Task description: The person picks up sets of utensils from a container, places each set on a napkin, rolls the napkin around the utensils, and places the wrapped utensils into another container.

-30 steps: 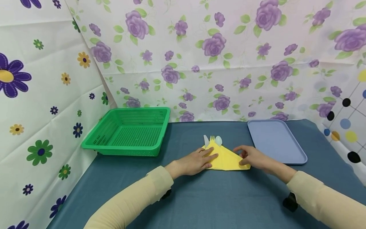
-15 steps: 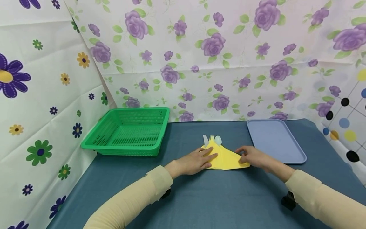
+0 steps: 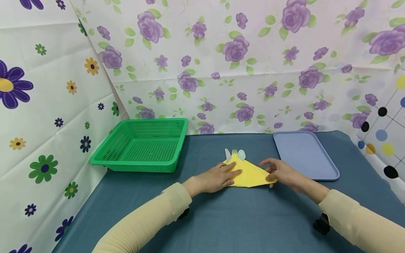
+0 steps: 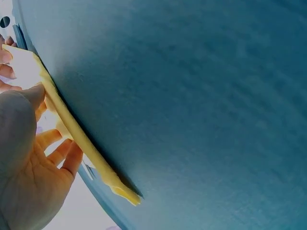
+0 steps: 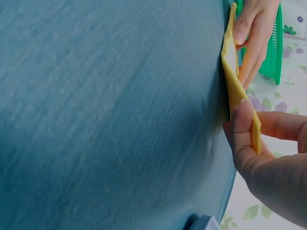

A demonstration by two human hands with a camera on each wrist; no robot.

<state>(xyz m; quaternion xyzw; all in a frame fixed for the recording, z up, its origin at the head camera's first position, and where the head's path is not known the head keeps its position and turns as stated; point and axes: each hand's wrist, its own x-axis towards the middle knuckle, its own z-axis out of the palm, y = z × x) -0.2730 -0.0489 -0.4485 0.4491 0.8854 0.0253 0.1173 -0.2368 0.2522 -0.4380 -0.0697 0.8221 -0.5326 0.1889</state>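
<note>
A folded yellow napkin lies on the blue-grey table, its peak pointing to the back. From behind its top edge stick out the ends of a pale knife, a yellow fork and a pale spoon; their lower parts are hidden. My left hand rests on the napkin's left side with fingers spread. At the right corner, my right hand pinches the napkin between thumb and fingers. In the right wrist view that corner of the napkin stands slightly off the cloth.
A green slotted basket stands at the back left of the table. To the right, behind my right hand, lies a blue-grey tray. Flowered cloth hangs along the back and left.
The napkin's right corner has risen a little, and my right fingers have shifted their grip on it. My left hand stays where it was.
</note>
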